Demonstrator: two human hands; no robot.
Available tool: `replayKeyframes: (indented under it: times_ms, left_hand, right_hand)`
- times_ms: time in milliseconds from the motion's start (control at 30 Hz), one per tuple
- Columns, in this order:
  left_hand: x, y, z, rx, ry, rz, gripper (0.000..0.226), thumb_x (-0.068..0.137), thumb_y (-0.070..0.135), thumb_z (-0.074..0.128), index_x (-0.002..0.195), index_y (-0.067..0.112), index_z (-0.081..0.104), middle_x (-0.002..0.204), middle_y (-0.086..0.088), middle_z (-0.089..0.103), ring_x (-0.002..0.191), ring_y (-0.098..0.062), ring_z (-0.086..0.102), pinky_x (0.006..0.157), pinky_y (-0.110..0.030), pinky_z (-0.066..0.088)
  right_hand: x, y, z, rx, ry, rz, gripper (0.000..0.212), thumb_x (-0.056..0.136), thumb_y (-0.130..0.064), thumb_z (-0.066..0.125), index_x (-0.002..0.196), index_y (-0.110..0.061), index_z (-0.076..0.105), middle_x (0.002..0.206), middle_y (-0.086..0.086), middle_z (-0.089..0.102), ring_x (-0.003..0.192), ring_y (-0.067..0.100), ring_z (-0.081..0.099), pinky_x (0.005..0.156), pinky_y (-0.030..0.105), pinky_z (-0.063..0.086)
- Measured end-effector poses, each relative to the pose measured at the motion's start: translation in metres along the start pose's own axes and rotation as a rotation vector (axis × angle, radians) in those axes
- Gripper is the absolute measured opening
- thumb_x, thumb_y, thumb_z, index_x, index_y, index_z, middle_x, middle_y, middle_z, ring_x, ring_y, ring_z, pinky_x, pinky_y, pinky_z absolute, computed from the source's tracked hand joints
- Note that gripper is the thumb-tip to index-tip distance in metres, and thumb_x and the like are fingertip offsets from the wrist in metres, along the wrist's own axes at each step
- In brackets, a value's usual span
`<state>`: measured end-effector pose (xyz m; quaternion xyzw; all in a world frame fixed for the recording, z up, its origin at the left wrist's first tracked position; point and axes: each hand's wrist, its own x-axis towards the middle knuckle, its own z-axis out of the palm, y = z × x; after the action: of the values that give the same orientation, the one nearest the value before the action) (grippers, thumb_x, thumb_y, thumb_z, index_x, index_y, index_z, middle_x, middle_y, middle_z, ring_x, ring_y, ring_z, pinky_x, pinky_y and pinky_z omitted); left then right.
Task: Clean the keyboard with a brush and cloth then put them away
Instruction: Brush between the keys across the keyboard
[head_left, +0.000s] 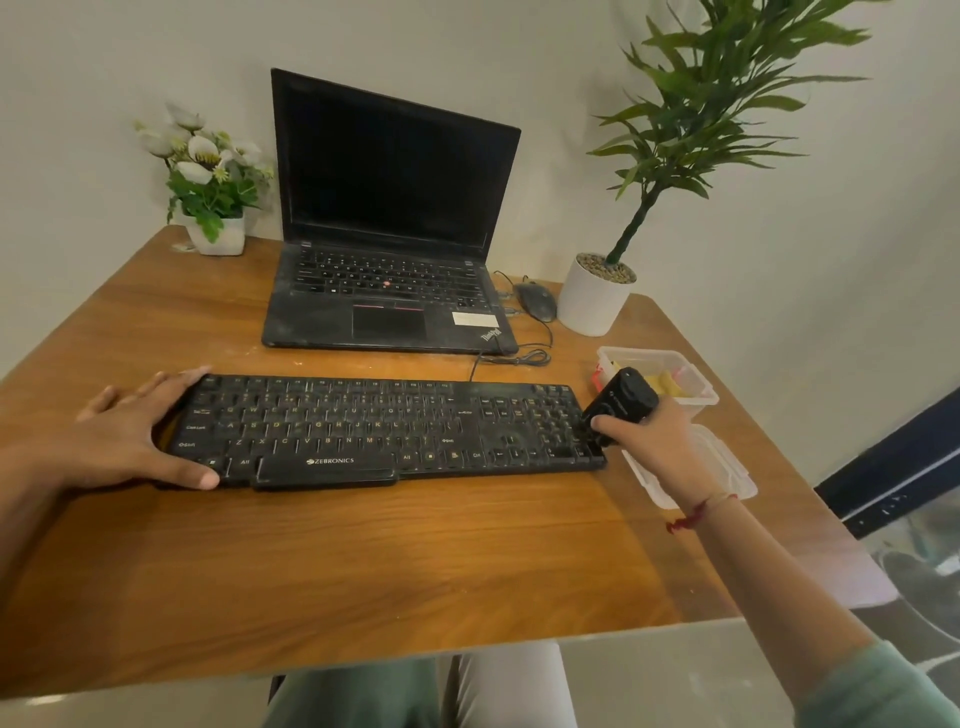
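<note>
Holding the brush (626, 397) in my right grip (644, 441), fingers wrapped round its chunky black body, working end down on the number-pad end of the keyboard (363, 426). My left grip (130, 431) lies flat and spread over the keyboard's other end, fingers straight, thumb at the front edge, just pinning it down. The keyboard sits across the middle of the table (363, 561), long side parallel to the near edge, and it looks properly dusty.

Handling-wise, I'd guess the brush is light, stiff hard plastic, so a firm wrap round the middle is plenty, no squeezing needed. The keyboard looks light enough to skate on the smooth wood, so a hand on one end makes sense. Keycaps can pop off if you dig in, so light strokes.

Over by the right edge there's a clear plastic tub (649, 355), open, with something yellow (665, 384) inside. Might be the cloth, can't tell. What looks like its lid (727, 467) lies on the table just nearer me, partly under my wrist.
</note>
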<state>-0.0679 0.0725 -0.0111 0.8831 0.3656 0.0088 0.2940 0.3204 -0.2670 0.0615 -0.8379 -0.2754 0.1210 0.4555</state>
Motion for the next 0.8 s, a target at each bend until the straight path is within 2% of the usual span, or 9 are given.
replayKeyframes:
  times_ms: [167, 300, 467, 567, 633, 700, 800]
  left_hand:
    - [0.003, -0.003, -0.001, -0.008, 0.001, 0.025, 0.147, 0.018, 0.092, 0.058, 0.145, 0.045, 0.002, 0.157, 0.004, 0.013, 0.144, -0.014, 0.002, 0.114, -0.040, -0.008]
    - [0.003, -0.005, 0.001, -0.020, 0.009, 0.039, 0.146, 0.019, 0.091, 0.060, 0.145, 0.044, 0.003, 0.157, 0.005, 0.014, 0.144, -0.014, 0.004, 0.113, -0.041, -0.009]
    - [0.002, -0.001, -0.002, -0.008, 0.007, 0.032, 0.145, 0.019, 0.091, 0.060, 0.145, 0.043, 0.005, 0.156, 0.004, 0.016, 0.144, -0.016, 0.008, 0.114, -0.041, -0.007]
    - [0.000, -0.001, 0.000, -0.013, 0.019, 0.041, 0.144, 0.019, 0.092, 0.058, 0.144, 0.044, 0.006, 0.156, 0.005, 0.017, 0.144, -0.012, 0.003, 0.114, -0.041, -0.007]
    - [0.000, 0.000, 0.001, -0.028, 0.031, 0.044, 0.144, 0.018, 0.092, 0.059, 0.144, 0.044, 0.007, 0.156, 0.004, 0.019, 0.144, -0.012, 0.002, 0.114, -0.041, -0.008]
    - [0.000, 0.000, 0.001, -0.044, 0.039, 0.041, 0.145, 0.017, 0.091, 0.060, 0.144, 0.042, 0.011, 0.154, 0.003, 0.024, 0.144, -0.013, 0.005, 0.114, -0.041, -0.006]
    - [0.002, -0.002, 0.002, -0.037, 0.070, 0.038, 0.144, 0.016, 0.091, 0.060, 0.144, 0.040, 0.016, 0.150, 0.002, 0.033, 0.141, -0.020, 0.020, 0.114, -0.043, 0.002]
  right_hand:
    - [0.006, 0.005, -0.004, -0.016, 0.030, 0.016, 0.023, 0.066, -0.019, 0.080, 0.080, -0.023, 0.062, 0.083, 0.006, 0.070, 0.084, 0.022, 0.068, 0.077, 0.051, 0.057]
    - [0.007, -0.005, 0.004, -0.073, 0.086, -0.038, 0.023, 0.070, -0.015, 0.078, 0.072, -0.019, 0.056, 0.073, 0.002, 0.064, 0.073, 0.015, 0.062, 0.076, 0.043, 0.057]
    - [0.034, -0.019, 0.020, -0.194, 0.067, -0.057, 0.024, 0.069, -0.028, 0.076, 0.076, -0.008, 0.064, 0.076, 0.010, 0.069, 0.078, 0.024, 0.067, 0.072, 0.045, 0.057]
    - [0.051, -0.028, 0.030, -0.227, 0.072, -0.081, 0.028, 0.070, -0.029, 0.075, 0.077, -0.003, 0.066, 0.076, 0.012, 0.070, 0.075, 0.024, 0.067, 0.065, 0.037, 0.056]
    - [0.056, -0.034, 0.035, -0.255, 0.071, -0.100, 0.026, 0.069, -0.030, 0.075, 0.073, -0.007, 0.064, 0.073, 0.008, 0.067, 0.072, 0.021, 0.063, 0.055, 0.028, 0.049]
    - [0.056, -0.036, 0.035, -0.282, 0.045, -0.106, 0.024, 0.070, -0.030, 0.075, 0.071, -0.011, 0.061, 0.070, 0.004, 0.064, 0.069, 0.016, 0.060, 0.052, 0.021, 0.042]
    - [0.042, -0.029, 0.025, -0.269, -0.017, -0.067, 0.026, 0.071, -0.027, 0.075, 0.080, -0.005, 0.064, 0.076, 0.007, 0.068, 0.074, 0.019, 0.065, 0.064, 0.032, 0.055]
